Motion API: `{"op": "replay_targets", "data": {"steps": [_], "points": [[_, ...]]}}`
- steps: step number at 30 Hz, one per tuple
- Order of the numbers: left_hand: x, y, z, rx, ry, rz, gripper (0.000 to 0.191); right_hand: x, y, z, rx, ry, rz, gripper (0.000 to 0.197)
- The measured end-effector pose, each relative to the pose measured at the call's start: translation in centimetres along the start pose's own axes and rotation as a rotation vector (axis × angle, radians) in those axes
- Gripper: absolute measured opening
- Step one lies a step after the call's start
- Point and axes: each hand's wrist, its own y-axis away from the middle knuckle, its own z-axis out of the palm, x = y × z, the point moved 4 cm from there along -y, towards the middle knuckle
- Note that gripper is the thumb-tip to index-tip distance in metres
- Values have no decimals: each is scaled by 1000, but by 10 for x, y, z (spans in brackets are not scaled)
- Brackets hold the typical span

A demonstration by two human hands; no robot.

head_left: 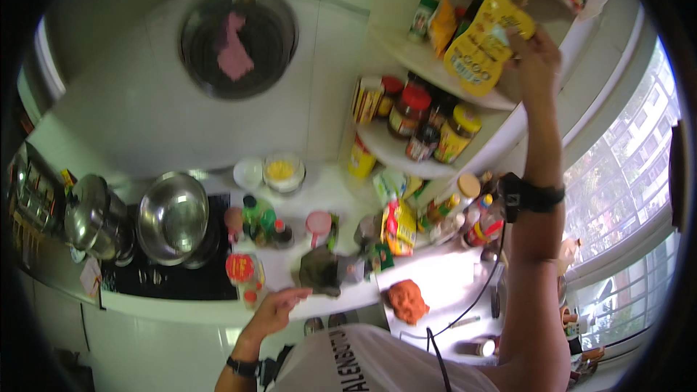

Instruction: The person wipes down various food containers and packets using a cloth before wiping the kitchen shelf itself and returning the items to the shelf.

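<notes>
My right hand (536, 60) is raised at the corner shelves, its fingers pinching a yellow printed packet (479, 46) by one side. The packet is held in front of the upper corner shelf (397, 46), hiding part of what stands there. Beside it on that shelf are an orange pouch (441, 30) and a green-capped jar (423, 17). Low at the counter's front edge, my left hand (275, 310) is empty with its fingers stretched out. Closest to its fingertips is a dark green bag (320, 272) on the counter.
Lidded jars (409, 109) crowd the lower shelf. A steel bowl (174, 223) and a lidded steel pot (92, 218) stand on the black cooktop (169, 286). Bottles (261, 220) and a red-lidded jar (240, 268) occupy the counter. An orange cloth (407, 302) lies right; a cable hangs by my right arm.
</notes>
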Motion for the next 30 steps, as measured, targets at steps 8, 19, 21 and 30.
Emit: {"op": "replay_targets", "data": {"steps": [8,19,21,30], "points": [[3,-19,12,-76,78,-73,42,56,204,41,-369,-30,362,13],[1,1,1,-1,38,-15,37,175,413,112,-560,420,340,12],[-10,7,-3,3,15,-56,37,192,424,109,-650,418,450,18],[-4,-3,1,44,49,-84,39,43,82,80,-187,437,-229,38]]}}
